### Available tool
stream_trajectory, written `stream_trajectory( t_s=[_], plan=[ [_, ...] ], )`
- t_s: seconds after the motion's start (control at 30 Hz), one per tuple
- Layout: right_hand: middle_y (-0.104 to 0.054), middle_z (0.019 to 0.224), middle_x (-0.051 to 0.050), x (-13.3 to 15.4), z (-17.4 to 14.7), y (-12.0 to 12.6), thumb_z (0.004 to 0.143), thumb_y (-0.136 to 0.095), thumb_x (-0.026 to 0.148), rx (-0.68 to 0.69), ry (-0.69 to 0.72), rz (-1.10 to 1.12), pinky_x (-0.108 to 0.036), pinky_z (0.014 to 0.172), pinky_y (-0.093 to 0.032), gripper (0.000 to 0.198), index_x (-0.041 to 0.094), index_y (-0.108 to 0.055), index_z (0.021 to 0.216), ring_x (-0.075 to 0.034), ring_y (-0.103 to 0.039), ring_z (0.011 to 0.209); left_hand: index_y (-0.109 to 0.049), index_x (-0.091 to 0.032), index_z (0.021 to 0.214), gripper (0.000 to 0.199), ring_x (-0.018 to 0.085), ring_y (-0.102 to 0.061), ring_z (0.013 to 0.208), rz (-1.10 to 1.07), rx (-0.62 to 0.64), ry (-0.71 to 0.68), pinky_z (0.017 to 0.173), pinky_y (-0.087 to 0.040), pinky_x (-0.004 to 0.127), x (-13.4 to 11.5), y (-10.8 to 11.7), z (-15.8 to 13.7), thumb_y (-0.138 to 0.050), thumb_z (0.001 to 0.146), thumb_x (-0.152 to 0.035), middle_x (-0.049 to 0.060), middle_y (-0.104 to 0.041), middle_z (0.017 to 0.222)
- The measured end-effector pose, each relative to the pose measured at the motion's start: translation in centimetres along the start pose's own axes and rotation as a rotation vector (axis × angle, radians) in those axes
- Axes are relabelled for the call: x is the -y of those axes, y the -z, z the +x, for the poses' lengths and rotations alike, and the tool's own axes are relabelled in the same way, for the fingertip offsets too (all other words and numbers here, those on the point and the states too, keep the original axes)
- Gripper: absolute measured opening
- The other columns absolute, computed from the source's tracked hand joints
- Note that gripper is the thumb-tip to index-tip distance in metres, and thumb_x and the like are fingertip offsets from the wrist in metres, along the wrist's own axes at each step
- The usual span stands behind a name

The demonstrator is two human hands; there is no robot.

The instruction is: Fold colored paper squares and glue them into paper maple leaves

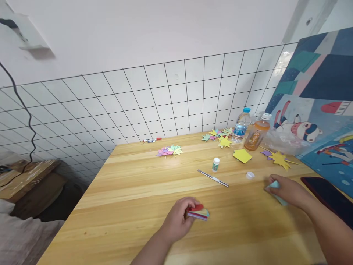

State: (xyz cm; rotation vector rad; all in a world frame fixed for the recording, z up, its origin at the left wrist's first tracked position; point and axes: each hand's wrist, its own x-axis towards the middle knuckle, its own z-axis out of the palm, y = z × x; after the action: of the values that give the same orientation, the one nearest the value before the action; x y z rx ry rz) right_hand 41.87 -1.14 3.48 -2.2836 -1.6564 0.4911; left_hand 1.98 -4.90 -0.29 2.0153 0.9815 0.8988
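My left hand (179, 217) is closed round a small stack of coloured paper (199, 212), with red, cream, purple and blue edges fanning out on its right side. Over at the right, my right hand (285, 189) pinches a piece of light blue paper (274, 184), part of it covered by the fingers. Between the hands and a little farther back lies a slim silver utility knife (213, 178). Behind the knife a glue stick (216, 165) stands upright without its cap. A white cap (250, 175) lies near my right hand.
Paper leaf shapes (169, 150) lie toward the back, with more leaves (219, 137) beside a water bottle (241, 125) and an orange drink bottle (257, 131). Yellow paper (242, 156), a yellow leaf (280, 159), markers (152, 140) and a dark phone-like slab (328, 197) are also on the table.
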Motion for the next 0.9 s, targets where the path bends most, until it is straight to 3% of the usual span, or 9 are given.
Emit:
stream_trajectory(
  t_s=[0.13,0.2,0.3,0.43,0.53,0.6,0.67,0.73,0.9],
  plan=[
    [-0.064,0.075,0.001,6.7,-4.9,-0.2,0.073,-0.057,0.037,0.127,0.327,0.119,-0.028,0.062,-0.042,0.012,0.025,-0.056,0.075,-0.019,-0.058,0.071,-0.051,-0.022,0.11,0.045,0.02,-0.058,0.1,0.033,-0.003,0.042,0.087,-0.045,0.033,0.2,-0.1,0.0,-0.055,0.067,-0.006,0.008,-0.062,0.11],
    [-0.063,0.081,-0.001,10.6,-6.8,-1.6,0.08,-0.048,0.03,0.229,0.541,0.249,-0.027,0.068,-0.043,0.01,0.024,-0.056,0.077,-0.018,-0.057,0.077,-0.052,-0.022,0.113,0.048,0.021,-0.058,0.101,0.05,-0.005,0.044,0.088,-0.045,0.034,0.4,-0.1,0.1,-0.056,0.068,-0.008,0.008,-0.062,0.111],
    [-0.062,0.097,-0.005,14.9,-7.3,-4.5,0.08,-0.041,0.015,0.226,0.733,0.309,-0.029,0.079,-0.042,0.02,0.022,-0.056,0.091,-0.018,-0.055,0.091,-0.054,-0.022,0.11,0.041,0.021,-0.06,0.097,-0.013,-0.02,0.092,0.085,-0.048,0.033,0.7,-0.2,0.1,-0.057,0.071,-0.012,0.008,-0.063,0.108],
    [-0.066,0.083,-0.002,17.0,-5.3,-7.4,0.077,-0.049,0.017,0.249,0.599,0.102,-0.027,0.068,-0.04,0.018,0.024,-0.059,0.09,-0.018,-0.057,0.079,-0.059,-0.021,0.097,0.022,0.021,-0.058,0.103,-0.095,-0.031,0.084,0.087,-0.047,0.033,0.7,0.0,0.1,-0.057,0.076,-0.014,0.009,-0.062,0.11],
    [-0.068,0.082,-0.002,17.8,-4.3,-8.5,0.08,-0.049,0.021,0.3,0.654,0.054,-0.027,0.068,-0.039,0.016,0.023,-0.064,0.084,-0.018,-0.059,0.078,-0.058,-0.022,0.106,0.035,0.024,-0.051,0.113,-0.035,-0.039,0.061,0.092,-0.045,0.036,0.7,0.1,0.0,-0.056,0.074,-0.01,0.012,-0.043,0.136],
    [-0.068,0.079,-0.003,18.4,-4.4,-8.9,0.082,-0.045,0.02,0.398,0.742,0.102,-0.026,0.067,-0.039,0.02,0.021,-0.065,0.079,-0.017,-0.059,0.075,-0.041,-0.024,0.13,0.062,0.023,-0.056,0.107,-0.036,-0.052,0.107,0.088,-0.048,0.037,0.8,0.0,0.0,-0.057,0.072,-0.009,0.016,-0.029,0.144],
    [-0.067,0.079,-0.002,18.9,-4.8,-9.0,0.084,-0.041,0.018,0.488,0.782,0.186,-0.026,0.067,-0.041,0.024,0.021,-0.065,0.079,-0.017,-0.059,0.074,-0.016,-0.024,0.143,0.083,0.021,-0.059,0.103,-0.063,-0.05,0.149,0.086,-0.049,0.036,1.1,-0.2,0.0,-0.058,0.073,-0.011,0.018,-0.033,0.142],
    [-0.067,0.088,-0.001,19.3,-5.2,-8.9,0.085,-0.038,0.018,0.55,0.793,0.308,-0.027,0.072,-0.042,0.026,0.022,-0.064,0.089,-0.016,-0.059,0.081,-0.007,-0.023,0.144,0.089,0.023,-0.055,0.11,-0.064,-0.048,0.152,0.09,-0.046,0.038,1.4,-0.3,0.0,-0.06,0.074,-0.015,0.016,-0.041,0.138],
    [-0.066,0.1,-0.002,19.1,-5.5,-8.1,0.087,-0.045,0.032,0.637,0.791,0.534,-0.029,0.082,-0.044,0.025,0.023,-0.062,0.103,-0.017,-0.059,0.091,-0.035,-0.023,0.135,0.058,0.022,-0.054,0.112,-0.041,-0.031,0.169,0.093,-0.044,0.036,0.9,-0.2,0.6,-0.056,0.081,-0.025,0.009,-0.054,0.127]
  ],
)
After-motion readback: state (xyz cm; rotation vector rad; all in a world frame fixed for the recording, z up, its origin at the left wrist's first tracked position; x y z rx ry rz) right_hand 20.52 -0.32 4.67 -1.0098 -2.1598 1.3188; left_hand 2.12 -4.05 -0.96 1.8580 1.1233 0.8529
